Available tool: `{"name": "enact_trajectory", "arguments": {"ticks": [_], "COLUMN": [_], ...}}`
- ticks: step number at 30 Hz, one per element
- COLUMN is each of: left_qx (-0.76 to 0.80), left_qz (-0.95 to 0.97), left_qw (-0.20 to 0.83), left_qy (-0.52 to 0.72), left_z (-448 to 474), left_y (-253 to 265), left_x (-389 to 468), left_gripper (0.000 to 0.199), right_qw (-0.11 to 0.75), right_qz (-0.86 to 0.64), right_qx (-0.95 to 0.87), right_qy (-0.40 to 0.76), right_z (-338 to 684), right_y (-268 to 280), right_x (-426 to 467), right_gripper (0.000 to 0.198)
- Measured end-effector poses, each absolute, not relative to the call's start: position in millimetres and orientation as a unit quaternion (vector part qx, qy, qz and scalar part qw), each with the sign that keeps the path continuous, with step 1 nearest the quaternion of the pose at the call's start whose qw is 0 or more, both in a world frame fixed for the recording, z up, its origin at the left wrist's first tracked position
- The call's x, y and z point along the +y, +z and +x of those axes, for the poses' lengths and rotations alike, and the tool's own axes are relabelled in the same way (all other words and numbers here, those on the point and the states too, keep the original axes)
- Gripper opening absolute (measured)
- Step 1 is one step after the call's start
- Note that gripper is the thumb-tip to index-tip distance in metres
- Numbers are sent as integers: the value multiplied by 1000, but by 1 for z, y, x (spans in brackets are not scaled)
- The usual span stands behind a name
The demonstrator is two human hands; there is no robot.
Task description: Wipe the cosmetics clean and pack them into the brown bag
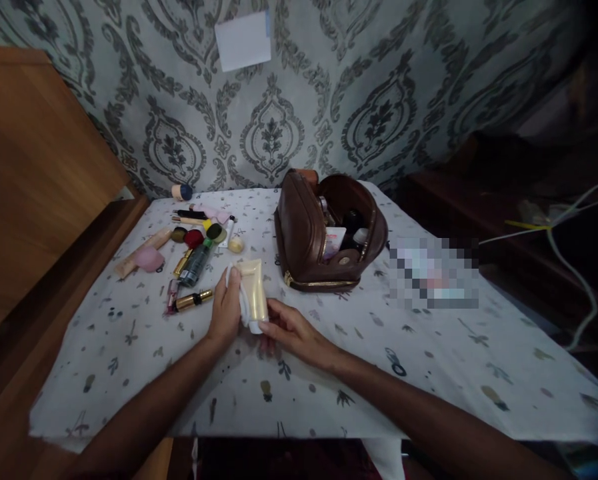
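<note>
The left hand grips the gold squeeze tube along its side, with a white cloth-like piece between palm and tube. The right hand pinches the tube's white-capped lower end between thumb and fingers. The tube is above the patterned tablecloth, in front of the brown zip bag.

Status, as judged: handling of the tube is in progress; it is not yet set down. The bag is unzipped and partly filled. Outside it, to the left, lie the pink sponge, green-capped bottle and gold-and-black cosmetic tube. Whether these are finished or pending cannot be determined.
</note>
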State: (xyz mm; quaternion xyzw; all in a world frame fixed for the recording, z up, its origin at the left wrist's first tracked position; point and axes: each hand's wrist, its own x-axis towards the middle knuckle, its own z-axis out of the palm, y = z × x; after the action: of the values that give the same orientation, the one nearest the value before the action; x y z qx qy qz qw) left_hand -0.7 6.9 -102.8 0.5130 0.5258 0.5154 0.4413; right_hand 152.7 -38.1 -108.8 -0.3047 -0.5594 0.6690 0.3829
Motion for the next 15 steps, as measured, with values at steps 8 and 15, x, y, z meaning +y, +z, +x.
{"name": "enact_trajectory", "arguments": {"ticks": [8, 15], "left_qx": [472, 489], "left_qz": [371, 667], "left_qw": [487, 262], "left_qy": [634, 498], "left_z": [-6, -16], "left_y": [-85, -87], "left_x": [28, 25], "left_gripper": [50, 47], "right_qw": [317, 373], "right_qz": [-284, -313], "right_qx": [-567, -537], "right_qy": [705, 689], "right_z": [156, 156], "right_y": [-105, -101], "right_x": [-40, -36], "right_gripper": [40, 43]}}
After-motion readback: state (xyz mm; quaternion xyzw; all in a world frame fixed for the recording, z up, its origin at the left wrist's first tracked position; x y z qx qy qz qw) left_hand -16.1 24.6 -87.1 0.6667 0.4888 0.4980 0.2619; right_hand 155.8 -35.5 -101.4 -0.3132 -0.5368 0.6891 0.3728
